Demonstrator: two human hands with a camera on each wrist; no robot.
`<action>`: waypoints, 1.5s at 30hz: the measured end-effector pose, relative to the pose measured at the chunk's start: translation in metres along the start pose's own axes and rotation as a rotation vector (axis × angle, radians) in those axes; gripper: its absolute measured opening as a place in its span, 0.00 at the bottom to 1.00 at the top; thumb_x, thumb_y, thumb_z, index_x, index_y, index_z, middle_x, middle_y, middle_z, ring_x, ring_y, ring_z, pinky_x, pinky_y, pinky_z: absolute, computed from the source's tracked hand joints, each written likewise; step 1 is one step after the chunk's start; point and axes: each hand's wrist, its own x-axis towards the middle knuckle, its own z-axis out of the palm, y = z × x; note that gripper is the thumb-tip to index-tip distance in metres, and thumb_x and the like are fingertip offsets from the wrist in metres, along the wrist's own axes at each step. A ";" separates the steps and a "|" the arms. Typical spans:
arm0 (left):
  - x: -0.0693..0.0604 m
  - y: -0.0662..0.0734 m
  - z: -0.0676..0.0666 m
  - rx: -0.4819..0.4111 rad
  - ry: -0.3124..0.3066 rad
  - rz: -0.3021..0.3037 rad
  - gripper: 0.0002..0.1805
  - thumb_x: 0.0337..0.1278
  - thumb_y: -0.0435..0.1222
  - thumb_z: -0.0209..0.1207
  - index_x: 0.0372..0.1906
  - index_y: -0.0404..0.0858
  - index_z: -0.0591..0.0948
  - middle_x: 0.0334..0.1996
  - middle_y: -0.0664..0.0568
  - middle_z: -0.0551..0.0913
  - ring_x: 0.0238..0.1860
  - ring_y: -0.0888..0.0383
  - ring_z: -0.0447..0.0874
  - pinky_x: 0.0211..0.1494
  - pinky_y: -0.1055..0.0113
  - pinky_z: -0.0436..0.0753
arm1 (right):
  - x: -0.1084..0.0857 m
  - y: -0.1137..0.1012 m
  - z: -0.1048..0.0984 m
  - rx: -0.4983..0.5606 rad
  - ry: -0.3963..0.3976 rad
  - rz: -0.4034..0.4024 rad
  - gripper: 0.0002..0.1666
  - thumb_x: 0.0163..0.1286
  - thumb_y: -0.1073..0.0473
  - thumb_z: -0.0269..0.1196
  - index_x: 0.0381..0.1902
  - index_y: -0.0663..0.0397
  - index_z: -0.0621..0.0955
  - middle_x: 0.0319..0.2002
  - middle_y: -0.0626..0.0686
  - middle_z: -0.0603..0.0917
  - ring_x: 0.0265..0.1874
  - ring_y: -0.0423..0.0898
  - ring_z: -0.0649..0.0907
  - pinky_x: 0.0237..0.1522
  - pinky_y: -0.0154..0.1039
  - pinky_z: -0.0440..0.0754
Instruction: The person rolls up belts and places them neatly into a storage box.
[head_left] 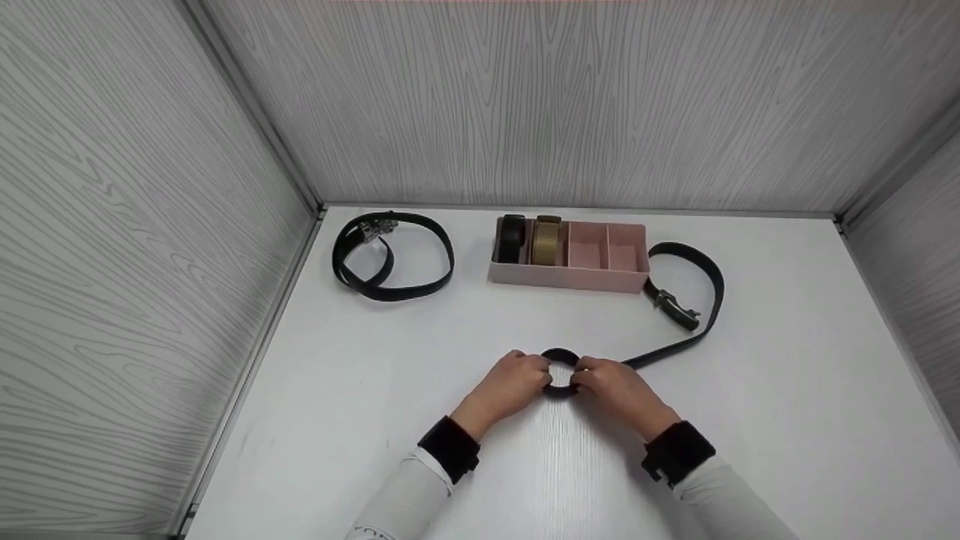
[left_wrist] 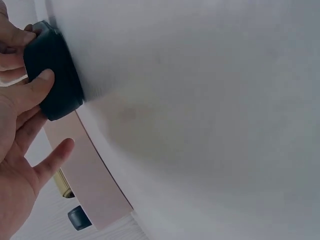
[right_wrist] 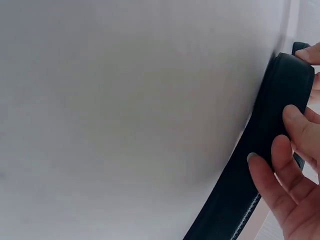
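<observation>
A black belt [head_left: 712, 300] lies on the table, one end wound into a small ring [head_left: 561, 391] between the two hands. The left hand [head_left: 517, 381] pinches the ring's left side; in the left wrist view its thumb presses the outside of the coil [left_wrist: 55, 75]. The right hand [head_left: 616, 386] grips the ring's right side, and in the right wrist view its thumb and fingers touch the dark strap [right_wrist: 280, 95]. From there the strap runs right and back to a buckle [head_left: 676, 309], which rests on the table.
Behind the hands stands a pink divided box [head_left: 570, 277] with a black rolled belt [head_left: 511, 240] and a tan rolled belt [head_left: 546, 244] in its left compartments. Another black belt [head_left: 405, 292] lies loosely looped at the back left. Grey wood-grain walls [head_left: 525, 105] enclose the table.
</observation>
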 end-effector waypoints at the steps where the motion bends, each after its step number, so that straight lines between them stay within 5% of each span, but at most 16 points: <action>1: 0.000 0.003 0.000 -0.002 0.005 -0.015 0.05 0.58 0.35 0.62 0.32 0.48 0.88 0.34 0.58 0.83 0.39 0.62 0.81 0.42 0.65 0.77 | 0.000 -0.003 0.001 -0.005 0.007 0.002 0.09 0.52 0.72 0.72 0.30 0.56 0.86 0.33 0.51 0.81 0.28 0.47 0.82 0.29 0.41 0.80; 7: 0.000 0.011 0.001 0.000 0.028 -0.024 0.08 0.59 0.39 0.61 0.31 0.53 0.89 0.31 0.62 0.84 0.37 0.61 0.81 0.33 0.66 0.74 | 0.002 -0.017 0.006 -0.081 0.016 -0.019 0.06 0.54 0.67 0.71 0.30 0.57 0.83 0.27 0.52 0.77 0.19 0.48 0.78 0.20 0.40 0.75; 16: 0.000 -0.013 0.003 -0.066 0.012 0.100 0.08 0.57 0.35 0.62 0.30 0.50 0.89 0.34 0.61 0.85 0.39 0.64 0.81 0.40 0.67 0.73 | -0.002 0.001 -0.001 -0.075 -0.011 -0.050 0.14 0.49 0.69 0.75 0.35 0.54 0.87 0.41 0.48 0.84 0.31 0.45 0.84 0.27 0.39 0.80; 26: 0.008 -0.004 -0.010 0.029 -0.028 0.041 0.08 0.60 0.35 0.61 0.31 0.49 0.88 0.34 0.59 0.83 0.37 0.61 0.81 0.39 0.65 0.74 | 0.000 -0.010 0.007 -0.133 -0.018 -0.011 0.09 0.56 0.64 0.70 0.30 0.56 0.78 0.27 0.51 0.75 0.17 0.46 0.72 0.18 0.39 0.70; 32: 0.010 -0.003 -0.004 0.036 -0.054 0.028 0.10 0.62 0.38 0.58 0.33 0.54 0.89 0.38 0.64 0.84 0.45 0.61 0.79 0.46 0.63 0.74 | 0.000 -0.010 0.000 -0.014 -0.066 0.045 0.10 0.53 0.67 0.73 0.34 0.54 0.85 0.33 0.48 0.78 0.27 0.44 0.79 0.26 0.39 0.78; 38: 0.009 -0.012 0.001 -0.033 -0.042 0.088 0.08 0.61 0.40 0.59 0.35 0.54 0.89 0.39 0.64 0.84 0.51 0.60 0.77 0.53 0.61 0.73 | -0.003 0.011 -0.012 -0.003 -0.031 -0.055 0.18 0.48 0.56 0.77 0.39 0.52 0.88 0.48 0.54 0.82 0.44 0.51 0.79 0.40 0.46 0.80; 45: 0.010 -0.015 0.001 -0.032 -0.063 0.054 0.08 0.61 0.39 0.59 0.35 0.51 0.88 0.40 0.61 0.85 0.50 0.61 0.79 0.54 0.60 0.74 | -0.004 0.015 -0.004 0.022 0.028 -0.061 0.12 0.51 0.63 0.76 0.35 0.55 0.88 0.46 0.58 0.82 0.47 0.54 0.81 0.44 0.47 0.81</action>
